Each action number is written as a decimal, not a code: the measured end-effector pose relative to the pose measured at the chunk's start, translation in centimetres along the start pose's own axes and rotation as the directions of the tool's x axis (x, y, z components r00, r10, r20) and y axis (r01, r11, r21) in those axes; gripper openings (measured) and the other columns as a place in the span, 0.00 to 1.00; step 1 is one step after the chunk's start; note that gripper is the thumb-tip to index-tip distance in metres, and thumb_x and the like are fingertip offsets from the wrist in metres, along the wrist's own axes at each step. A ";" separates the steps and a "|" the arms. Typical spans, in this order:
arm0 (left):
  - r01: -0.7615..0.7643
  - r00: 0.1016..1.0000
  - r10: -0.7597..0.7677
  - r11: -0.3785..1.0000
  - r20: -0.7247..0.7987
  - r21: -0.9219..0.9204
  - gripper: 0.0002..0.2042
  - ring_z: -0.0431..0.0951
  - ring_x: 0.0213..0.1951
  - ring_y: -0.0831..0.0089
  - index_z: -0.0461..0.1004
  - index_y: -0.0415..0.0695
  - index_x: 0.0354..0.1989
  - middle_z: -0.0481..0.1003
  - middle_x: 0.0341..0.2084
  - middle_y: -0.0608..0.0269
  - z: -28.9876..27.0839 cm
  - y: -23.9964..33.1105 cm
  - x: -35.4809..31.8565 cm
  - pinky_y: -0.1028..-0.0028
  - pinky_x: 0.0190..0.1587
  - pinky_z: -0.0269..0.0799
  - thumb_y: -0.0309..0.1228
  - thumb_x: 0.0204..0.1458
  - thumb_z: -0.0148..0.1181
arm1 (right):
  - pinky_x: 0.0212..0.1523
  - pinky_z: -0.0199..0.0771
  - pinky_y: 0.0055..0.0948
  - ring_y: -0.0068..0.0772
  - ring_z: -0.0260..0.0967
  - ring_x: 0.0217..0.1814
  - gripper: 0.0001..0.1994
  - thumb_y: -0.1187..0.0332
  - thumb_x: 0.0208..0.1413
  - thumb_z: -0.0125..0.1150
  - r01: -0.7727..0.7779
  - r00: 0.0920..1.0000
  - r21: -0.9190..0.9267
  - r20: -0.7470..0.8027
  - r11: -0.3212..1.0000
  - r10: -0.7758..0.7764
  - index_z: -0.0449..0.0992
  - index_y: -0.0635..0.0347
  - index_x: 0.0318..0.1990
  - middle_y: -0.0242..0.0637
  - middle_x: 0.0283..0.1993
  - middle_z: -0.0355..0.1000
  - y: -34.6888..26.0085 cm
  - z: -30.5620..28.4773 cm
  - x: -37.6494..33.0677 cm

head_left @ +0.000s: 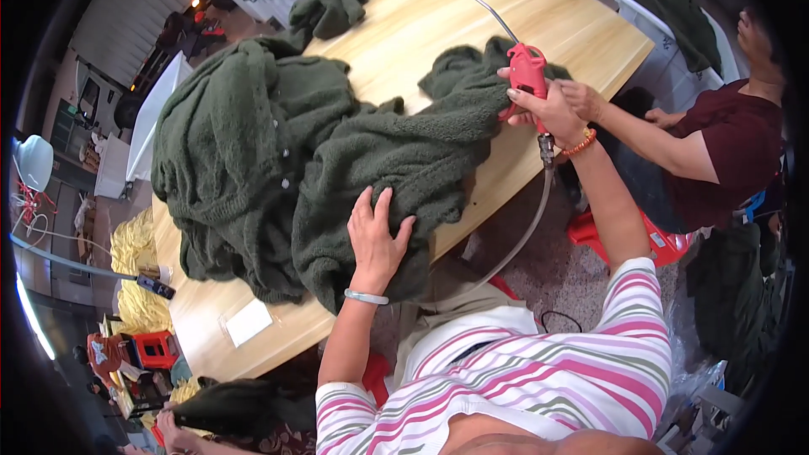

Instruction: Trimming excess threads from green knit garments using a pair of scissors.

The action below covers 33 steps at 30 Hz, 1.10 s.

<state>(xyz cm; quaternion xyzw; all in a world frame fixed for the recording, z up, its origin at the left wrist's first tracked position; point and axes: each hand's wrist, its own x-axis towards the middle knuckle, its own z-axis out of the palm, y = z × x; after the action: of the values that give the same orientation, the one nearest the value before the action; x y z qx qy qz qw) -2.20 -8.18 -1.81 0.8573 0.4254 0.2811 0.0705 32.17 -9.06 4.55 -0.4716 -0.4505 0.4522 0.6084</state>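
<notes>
A red air blow gun [527, 69] with a thin bent metal nozzle is gripped in my right hand [554, 115], above the table's right edge. Its nozzle points up and toward the far side, and a clear hose [539, 202] runs down from its handle. My left hand [377, 240] lies spread on a dark green knitted fleece garment [379, 156], its fingers apart and pressing on the fabric. The garment is bunched and stretches toward the blow gun. Left of it, touching, is a heap of similar green garments [215, 131] with small pale buttons.
The wooden table [404, 17] carries a white paper [249, 323] near its left edge. At the right, a co-worker in a maroon shirt [742, 139] reaches a hand close to my right hand. White bins [674, 42] with green garments stand around the table. A dark-tipped cable [154, 286] hangs at left.
</notes>
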 end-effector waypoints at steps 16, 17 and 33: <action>0.109 0.991 -0.104 0.318 0.079 -0.942 0.11 0.78 0.36 0.72 0.71 0.38 0.45 0.76 0.38 0.60 -18.5 1.5 16.2 0.74 0.40 0.75 0.29 0.56 0.54 | 0.34 0.79 0.24 0.24 0.74 0.34 0.17 0.68 0.55 0.58 0.453 0.858 -0.373 -0.066 0.810 -0.510 0.69 0.62 0.52 0.34 0.39 0.70 -13.9 -0.4 15.4; 0.200 0.958 -0.246 0.189 0.151 -0.961 0.09 0.78 0.31 0.72 0.72 0.39 0.42 0.77 0.33 0.61 -17.6 -0.8 18.7 0.74 0.34 0.76 0.29 0.56 0.55 | 0.34 0.79 0.24 0.24 0.74 0.34 0.17 0.68 0.55 0.58 0.451 0.865 -0.355 -0.055 0.819 -0.500 0.69 0.62 0.52 0.34 0.39 0.70 -13.7 0.1 17.2; 0.710 0.544 -0.492 -0.161 0.680 -0.685 0.20 0.73 0.31 0.75 0.64 0.43 0.53 0.73 0.38 0.59 1.4 -13.2 5.8 0.74 0.31 0.73 0.31 0.53 0.60 | 0.31 0.71 0.20 0.18 0.69 0.33 0.24 0.77 0.54 0.53 -0.125 0.842 -0.479 0.412 0.869 0.348 0.62 0.58 0.60 0.30 0.47 0.71 -0.3 7.2 -5.2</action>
<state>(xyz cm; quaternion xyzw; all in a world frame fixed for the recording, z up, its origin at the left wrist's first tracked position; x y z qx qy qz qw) -7.80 4.72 -5.29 0.3337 0.4992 0.3248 0.7308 24.27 -13.01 5.32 -0.5191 -0.6141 0.5174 0.2927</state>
